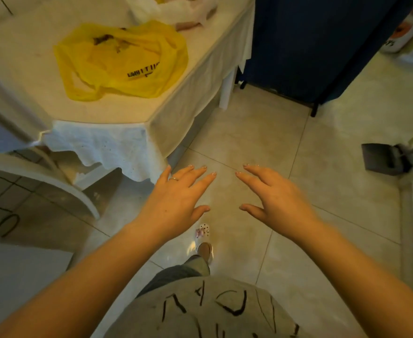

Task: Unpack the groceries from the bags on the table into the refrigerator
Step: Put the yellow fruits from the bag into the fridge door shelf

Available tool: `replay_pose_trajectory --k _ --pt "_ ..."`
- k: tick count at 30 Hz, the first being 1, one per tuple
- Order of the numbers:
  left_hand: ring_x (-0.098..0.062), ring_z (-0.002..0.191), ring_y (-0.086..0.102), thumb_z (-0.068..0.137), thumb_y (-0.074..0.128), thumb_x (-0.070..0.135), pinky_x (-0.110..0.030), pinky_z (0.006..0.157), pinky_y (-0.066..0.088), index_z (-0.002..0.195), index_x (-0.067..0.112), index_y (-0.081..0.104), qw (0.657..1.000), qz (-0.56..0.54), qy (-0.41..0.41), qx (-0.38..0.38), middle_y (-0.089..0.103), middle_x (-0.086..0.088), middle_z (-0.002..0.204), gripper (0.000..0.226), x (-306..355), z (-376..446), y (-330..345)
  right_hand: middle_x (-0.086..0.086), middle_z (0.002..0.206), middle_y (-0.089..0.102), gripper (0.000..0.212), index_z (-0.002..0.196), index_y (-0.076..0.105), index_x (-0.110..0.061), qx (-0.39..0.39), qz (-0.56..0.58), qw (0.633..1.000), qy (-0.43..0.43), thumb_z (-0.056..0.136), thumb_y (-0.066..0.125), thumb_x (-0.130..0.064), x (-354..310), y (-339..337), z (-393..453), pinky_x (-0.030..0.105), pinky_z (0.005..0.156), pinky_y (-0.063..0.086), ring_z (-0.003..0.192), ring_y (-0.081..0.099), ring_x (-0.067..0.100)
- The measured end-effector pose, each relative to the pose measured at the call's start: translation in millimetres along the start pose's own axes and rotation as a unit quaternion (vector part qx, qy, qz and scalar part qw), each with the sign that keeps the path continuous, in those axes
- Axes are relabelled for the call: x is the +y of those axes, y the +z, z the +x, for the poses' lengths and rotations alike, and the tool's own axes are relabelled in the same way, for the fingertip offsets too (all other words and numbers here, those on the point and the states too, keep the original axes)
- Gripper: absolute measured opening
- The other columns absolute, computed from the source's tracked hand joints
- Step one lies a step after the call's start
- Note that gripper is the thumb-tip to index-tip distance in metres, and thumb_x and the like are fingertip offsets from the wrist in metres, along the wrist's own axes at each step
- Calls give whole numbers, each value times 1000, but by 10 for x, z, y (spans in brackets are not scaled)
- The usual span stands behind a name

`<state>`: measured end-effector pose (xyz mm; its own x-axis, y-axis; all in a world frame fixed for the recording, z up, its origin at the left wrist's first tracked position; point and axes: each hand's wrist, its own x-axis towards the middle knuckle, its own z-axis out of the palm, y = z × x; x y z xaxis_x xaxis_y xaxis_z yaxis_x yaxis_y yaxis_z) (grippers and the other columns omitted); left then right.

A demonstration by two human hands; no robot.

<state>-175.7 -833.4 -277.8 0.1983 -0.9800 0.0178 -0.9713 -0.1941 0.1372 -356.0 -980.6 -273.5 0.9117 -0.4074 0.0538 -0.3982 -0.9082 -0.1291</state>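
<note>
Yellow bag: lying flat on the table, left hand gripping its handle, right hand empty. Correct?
Not quite. In the head view the left hand grips nothing: it is open, fingers spread, out over the floor and apart from the yellow bag. The rest holds: the bag lies flat on the table and the right hand is empty.

Dim, warm yellowish indoor light tints everything I see, with soft glare on the glossy floor tiles (254,132) ahead of me. My forearms are sharp enough, but the wide lens bends the table (29,69) and stretches the blurred corners, which fall into deeper shadow.
</note>
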Motion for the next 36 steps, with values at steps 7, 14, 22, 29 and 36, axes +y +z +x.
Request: replay_pose_trajectory --k 7,14,22,29,36 --pt "-22 136 35 86 59 47 -51 111 21 144 25 32 999 -40 -23 -12 37 0 148 68 -441 1547 -152 7 143 44 69 139 43 -18 -11 31 999 33 79 69 -40 915 -194 1180 44 100 44 129 44 27" --pt "-15 138 28 89 51 50 -46 115 16 148 28 18 997 -54 -59 1 29 6 152 71 -861 2851 -387 6 142 45 66 138 44 -19 9 29 999 43 80 67 -42 1732 -394 2236 38 98 42 126 47 25" --pt "-20 135 36 86 54 51 -50 111 25 146 23 25 989 -48 -139 28 37 0 148 72 -1247 4256 -364 6 141 45 63 136 47 -18 31 46 998 -12 80 65 -42 2930 -438 3623 41 99 44 126 47 25" --pt "-18 138 30 88 47 55 -46 111 25 147 28 20 972 -39 -226 50 29 2 152 71 -1438 5605 -514 6 128 58 60 124 56 -17 66 37 988 -133 72 76 -39 4022 -705 4956 30 87 46 109 60 23" --pt "-24 129 44 85 59 47 -53 106 32 143 22 34 941 -23 -327 87 46 -4 142 68 -1703 6240 -607 6 132 55 59 127 55 -16 53 65 961 -264 74 76 -30 4456 -730 6211 26 91 38 115 56 23"
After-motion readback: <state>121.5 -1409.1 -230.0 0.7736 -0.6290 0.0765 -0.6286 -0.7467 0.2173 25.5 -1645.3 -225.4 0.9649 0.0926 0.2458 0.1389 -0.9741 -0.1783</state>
